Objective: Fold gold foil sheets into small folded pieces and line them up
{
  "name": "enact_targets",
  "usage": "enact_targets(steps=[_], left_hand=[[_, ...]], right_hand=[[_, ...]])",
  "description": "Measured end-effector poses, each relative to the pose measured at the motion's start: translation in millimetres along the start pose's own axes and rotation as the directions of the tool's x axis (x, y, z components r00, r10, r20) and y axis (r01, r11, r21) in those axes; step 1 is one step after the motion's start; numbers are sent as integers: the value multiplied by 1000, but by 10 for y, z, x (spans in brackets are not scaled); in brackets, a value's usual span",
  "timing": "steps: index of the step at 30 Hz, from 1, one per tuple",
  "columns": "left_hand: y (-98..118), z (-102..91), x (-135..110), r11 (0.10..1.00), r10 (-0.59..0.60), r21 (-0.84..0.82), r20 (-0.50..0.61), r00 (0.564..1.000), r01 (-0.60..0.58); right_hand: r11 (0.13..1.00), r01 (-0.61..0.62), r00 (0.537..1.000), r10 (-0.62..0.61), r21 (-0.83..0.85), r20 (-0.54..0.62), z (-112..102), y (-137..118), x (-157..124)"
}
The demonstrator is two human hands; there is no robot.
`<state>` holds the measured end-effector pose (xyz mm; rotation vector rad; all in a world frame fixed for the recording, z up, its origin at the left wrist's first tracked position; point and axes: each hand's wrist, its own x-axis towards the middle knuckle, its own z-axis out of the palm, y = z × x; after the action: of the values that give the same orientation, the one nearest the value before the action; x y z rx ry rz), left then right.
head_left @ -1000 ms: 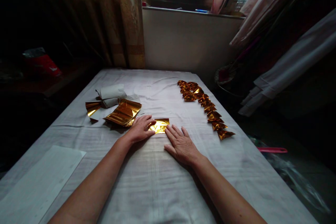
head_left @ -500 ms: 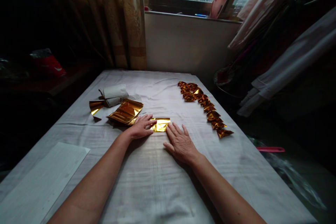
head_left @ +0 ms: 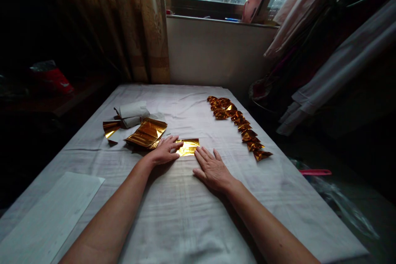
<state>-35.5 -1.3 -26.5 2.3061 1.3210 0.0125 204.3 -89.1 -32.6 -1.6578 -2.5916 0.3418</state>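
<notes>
A small gold foil sheet (head_left: 188, 147) lies flat on the white cloth-covered table (head_left: 185, 206). My left hand (head_left: 162, 151) rests with fingers stretched out, fingertips pressing the sheet's left edge. My right hand (head_left: 213, 169) lies flat and open on the cloth, its fingertips touching the sheet's lower right corner. A stack of gold foil sheets (head_left: 147, 133) sits just left of my left hand. A row of several folded gold foil pieces (head_left: 239, 126) runs diagonally on the right side of the table.
A white roll (head_left: 131, 112) and a loose gold piece (head_left: 110, 128) lie behind the stack. A white paper sheet (head_left: 52, 214) lies at the near left. Curtain (head_left: 139, 24), windowsill (head_left: 216, 18) and hanging cloth (head_left: 334, 66) bound the far and right sides.
Both hands stay on the gold sheet with almost no movement. The view has shifted slightly.
</notes>
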Motion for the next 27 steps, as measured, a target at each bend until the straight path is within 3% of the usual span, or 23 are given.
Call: enact_targets(steps=[6,10,13,16,19,23,27], left_hand=[[-47,-78,3,998,58,-11,8,998,-58],[-3,-95,-18,999,31,-16,-9,999,-31],[152,15,-102,1000,7,-8,-194,981,-9],[404,191,-241,999,35,46,-440,897,-17],[624,331,-351,993,81,114,-520,850,-24],[684,391,-359,990,56,139,-543,838,23],[595,370,-290,994,48,113,-478,877,8]], right_hand=[[999,-34,999,33,-23,-18,-27,95,-92],[999,-34,999,33,-12,-37,-24,76,-82],[999,-35,998,35,-7,-47,-14,74,-76],[999,-42,998,42,2,-47,-8,64,-76],[999,-52,996,53,10,-68,-20,36,-76],[999,-49,987,51,16,-153,-80,7,-29],[999,-47,974,51,23,-222,-190,21,115]])
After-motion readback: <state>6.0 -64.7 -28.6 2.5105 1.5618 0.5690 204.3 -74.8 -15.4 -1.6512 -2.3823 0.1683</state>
